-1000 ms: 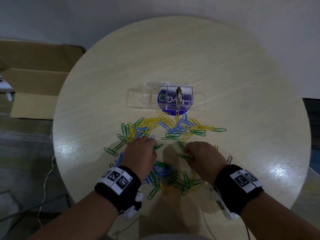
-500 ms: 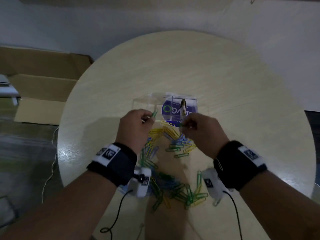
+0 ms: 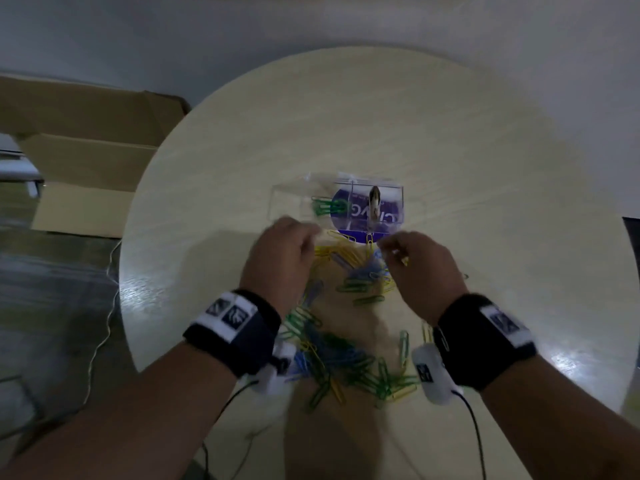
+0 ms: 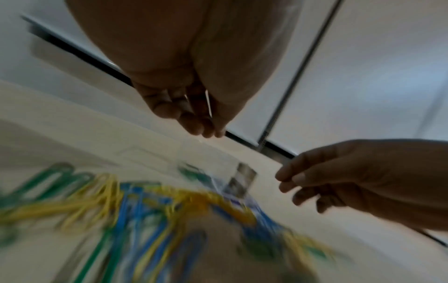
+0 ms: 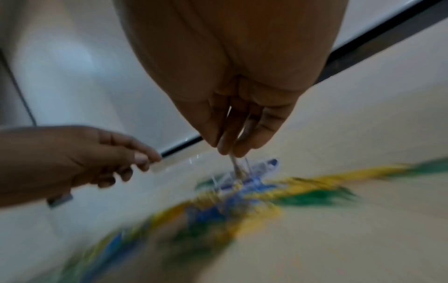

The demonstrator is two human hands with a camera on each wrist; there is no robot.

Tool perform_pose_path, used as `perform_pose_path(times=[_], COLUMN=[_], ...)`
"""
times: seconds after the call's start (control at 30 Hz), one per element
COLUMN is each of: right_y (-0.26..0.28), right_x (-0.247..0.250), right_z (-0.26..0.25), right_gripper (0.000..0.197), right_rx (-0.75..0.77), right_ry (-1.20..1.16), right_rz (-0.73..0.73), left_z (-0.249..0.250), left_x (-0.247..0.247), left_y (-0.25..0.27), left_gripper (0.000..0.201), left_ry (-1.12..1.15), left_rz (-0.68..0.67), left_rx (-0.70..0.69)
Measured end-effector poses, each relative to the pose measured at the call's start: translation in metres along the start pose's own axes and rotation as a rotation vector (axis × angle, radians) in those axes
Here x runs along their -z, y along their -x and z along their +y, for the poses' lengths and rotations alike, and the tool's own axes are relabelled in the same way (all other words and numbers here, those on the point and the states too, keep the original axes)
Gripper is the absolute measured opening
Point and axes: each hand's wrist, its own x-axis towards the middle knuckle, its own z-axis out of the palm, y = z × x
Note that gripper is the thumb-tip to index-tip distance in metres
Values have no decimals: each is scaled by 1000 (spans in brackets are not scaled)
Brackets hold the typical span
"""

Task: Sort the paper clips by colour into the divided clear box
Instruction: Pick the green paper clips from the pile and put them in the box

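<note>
Mid-frame, green clips [image 3: 323,206] now lie in the clear box [image 3: 337,204], left compartment, which was bare before. Both hands have drawn back below it over the clip pile [image 3: 349,268]: left hand [image 3: 282,258] loosely curled, apparently holding nothing; right hand [image 3: 420,268] fingertips bunched, contents too blurred to tell.

The head camera looks steeply down onto the desk [image 3: 450,150]; both wrist cameras, low and close, share the paper clips [image 3: 349,358].

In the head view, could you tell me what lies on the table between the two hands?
In the head view, loose paper clips in yellow, blue and green lie on the table between the left hand and the right hand.
</note>
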Motion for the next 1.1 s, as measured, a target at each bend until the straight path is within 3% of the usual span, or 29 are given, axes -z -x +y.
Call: perform_pose_path(times=[0.1, 0.2, 0.4, 0.57, 0.63, 0.7, 0.77, 0.8, 0.9, 1.1], right_y=[37, 58, 71, 61, 58, 56, 53, 51, 40, 36], right_x=[-15, -23, -10, -19, -18, -6, 13, 21, 29, 23], right_z=[41, 61, 71, 70, 68, 76, 89, 95, 109, 106], right_gripper=[38, 63, 78, 83, 71, 48, 26, 20, 22, 13], right_rx=[208, 231, 94, 182, 221, 175, 58, -21, -152, -186], right_ry=[288, 458, 445, 298, 80, -47, 19, 78, 205, 232], right_rz=[-129, -363, -377, -358, -267, -52, 184, 229, 121, -35], left_z=[2, 2, -9, -11, -1, 7, 8, 8, 9, 5], left_x=[-33, -50, -28, -29, -33, -37, -42, -43, -44, -43], left_y=[42, 69, 87, 88, 81, 74, 69, 67, 65, 57], left_gripper=[38, 49, 44, 35, 33, 29, 27, 27, 22, 11], left_ry=[-132, -289, -325, -146, -133, -167, -205, -229, -280, -258], left_rz=[-303, -427, -429, -330, -251, -207, -204, -208, -232, -349], left_rx=[-283, -333, -298, -253, -255, -256, -218, -199, -160, -22])
